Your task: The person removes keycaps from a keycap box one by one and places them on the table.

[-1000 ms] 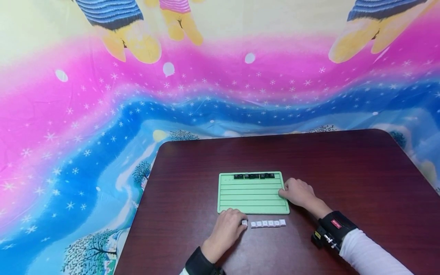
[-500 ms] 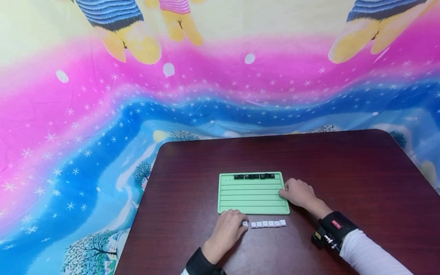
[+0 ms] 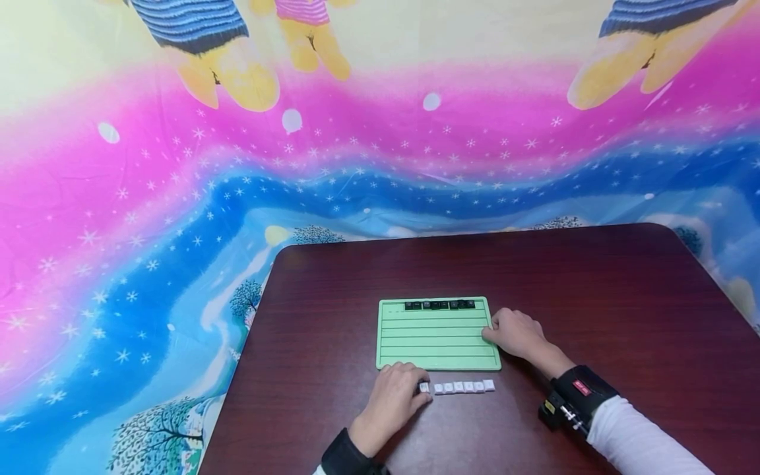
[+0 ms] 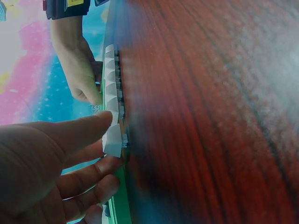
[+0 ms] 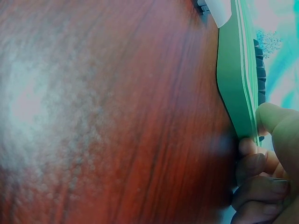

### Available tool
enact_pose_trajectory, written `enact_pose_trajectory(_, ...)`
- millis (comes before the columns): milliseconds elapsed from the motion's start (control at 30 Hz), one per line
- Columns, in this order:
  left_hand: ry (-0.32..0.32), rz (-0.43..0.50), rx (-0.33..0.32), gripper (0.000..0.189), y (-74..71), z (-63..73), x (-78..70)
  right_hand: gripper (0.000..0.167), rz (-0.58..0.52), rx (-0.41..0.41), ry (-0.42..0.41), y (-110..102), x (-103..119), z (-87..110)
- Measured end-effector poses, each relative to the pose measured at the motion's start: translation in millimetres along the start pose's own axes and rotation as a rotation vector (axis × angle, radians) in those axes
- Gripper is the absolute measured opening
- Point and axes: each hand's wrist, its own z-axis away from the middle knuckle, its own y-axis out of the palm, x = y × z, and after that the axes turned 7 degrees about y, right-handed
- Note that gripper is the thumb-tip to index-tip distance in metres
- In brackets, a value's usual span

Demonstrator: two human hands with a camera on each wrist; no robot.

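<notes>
My left hand (image 3: 393, 399) is at the left end of a row of white keycaps (image 3: 463, 386), below the board's front edge. Its thumb and fingers pinch one white keycap (image 4: 113, 141), set slightly apart from the others; small grey parts show on its underside in the left wrist view. My right hand (image 3: 515, 332) grips the right edge of a green lined board (image 3: 433, 342), thumb on top and fingers curled at the side and below (image 5: 252, 163). Several black keycaps (image 3: 439, 305) sit in a row along the board's top strip.
Everything lies on a dark red-brown wooden table (image 3: 332, 290) with rounded far corners. Behind it hangs a colourful printed cloth (image 3: 356, 152). Black bands with small devices (image 3: 584, 396) are strapped to both wrists.
The left thumb has shifted slightly right, and the pinched keycap has edged a little right toward the row. The right hand and the board look unmoved.
</notes>
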Motion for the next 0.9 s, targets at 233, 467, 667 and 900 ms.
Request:
enact_pose_trajectory(233, 0.002, 0.018, -0.026, 0.018, -4.0, -5.4, 0.0, 0.044, -0.001, 0.016, 0.004, 0, 0, -0.7)
enact_pose_trajectory(467, 0.013, -0.009, -0.039, 0.020, -11.4, -20.3, 1.6, 0.046, 0.000, -0.001, -0.005, -1, 1, 0.3)
enact_pose_trajectory(667, 0.029, -0.039, -0.038, 0.025, -19.4, -36.3, 3.5, 0.046, 0.007, -0.006, -0.003, -1, 0, 1.2)
enact_pose_trajectory(900, 0.046, -0.059, -0.071, 0.029, -26.2, -53.5, 4.3, 0.046, 0.002, -0.002, -0.010, -2, 1, 1.8)
